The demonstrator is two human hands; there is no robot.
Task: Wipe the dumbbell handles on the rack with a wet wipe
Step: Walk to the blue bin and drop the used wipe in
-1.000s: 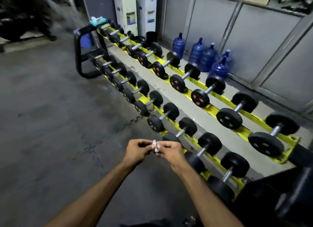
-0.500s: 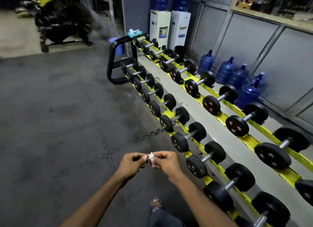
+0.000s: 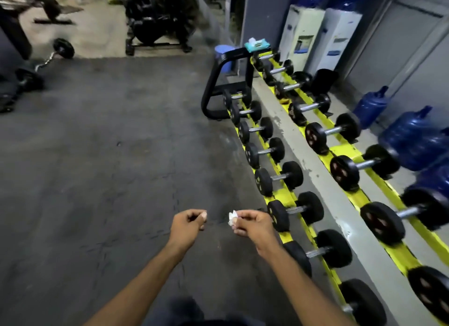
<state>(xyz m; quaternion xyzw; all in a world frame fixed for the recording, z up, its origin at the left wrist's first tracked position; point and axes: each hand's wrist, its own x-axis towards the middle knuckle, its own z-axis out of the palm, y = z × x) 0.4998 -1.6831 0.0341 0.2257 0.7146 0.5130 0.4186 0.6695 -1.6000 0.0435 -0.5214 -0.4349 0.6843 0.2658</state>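
Note:
A two-tier yellow and black dumbbell rack (image 3: 281,199) runs from the far middle to the near right, loaded with several black dumbbells (image 3: 295,210) with steel handles. My right hand (image 3: 252,225) pinches a small crumpled white wet wipe (image 3: 232,217) just left of the lower row. My left hand (image 3: 188,225) hangs beside it with curled fingers, holding nothing and apart from the wipe. A teal pack of wet wipes (image 3: 256,44) lies on the rack's far end.
Blue water jugs (image 3: 410,133) and two white water dispensers (image 3: 318,36) stand behind the rack along the wall. A blue bucket (image 3: 223,56) sits past the rack's end. A curl barbell (image 3: 46,63) and dark gym machines (image 3: 158,22) stand far left on the grey floor.
My hands were together on the wipe; now the left hand has let go and moved left. The view has swung left and further along the rack toward its far end.

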